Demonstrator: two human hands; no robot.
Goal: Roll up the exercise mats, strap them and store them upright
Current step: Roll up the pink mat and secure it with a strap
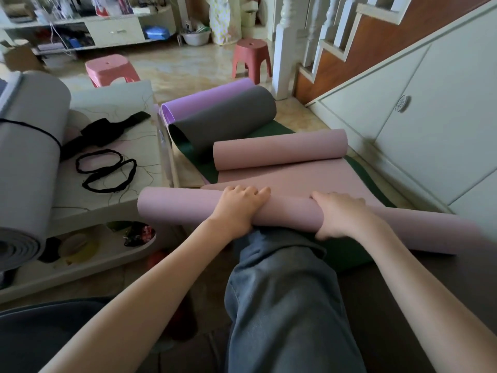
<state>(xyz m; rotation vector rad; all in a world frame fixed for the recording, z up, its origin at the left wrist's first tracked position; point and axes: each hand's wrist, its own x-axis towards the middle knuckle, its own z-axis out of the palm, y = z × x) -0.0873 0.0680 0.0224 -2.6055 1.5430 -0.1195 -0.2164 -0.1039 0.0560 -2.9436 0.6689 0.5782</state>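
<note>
Head view, one frame. I log items from biggest to smallest.

Grey rolled mat (29, 157), at 9 o'clock on the low table (150, 92): fully rolled, a black band round it, lying on its side. I judge it strapped but not yet stored upright.

Pink mat (293, 181), centre: its far end curls into a loose roll at 12 o'clock, its near end forms the roll I am working on. The flat stretch between lies on a dark green mat (271, 127).

Grey-and-purple mats (223, 114), 11 o'clock beyond the pink one: loosely curled together, no strap visible.

Left hand (239, 208): fingers draped over the near pink roll, pressing on top. Right hand (341, 214): fingers curled over the same roll, just beside the left. Both grip it against my knee.

Black elastic loops (106, 170) and a black strap (107, 130) on the table at 10 o'clock, unused.

Progress estimate: early. One mat strapped; pink mid-roll; others to roll, strap; none upright.
</note>
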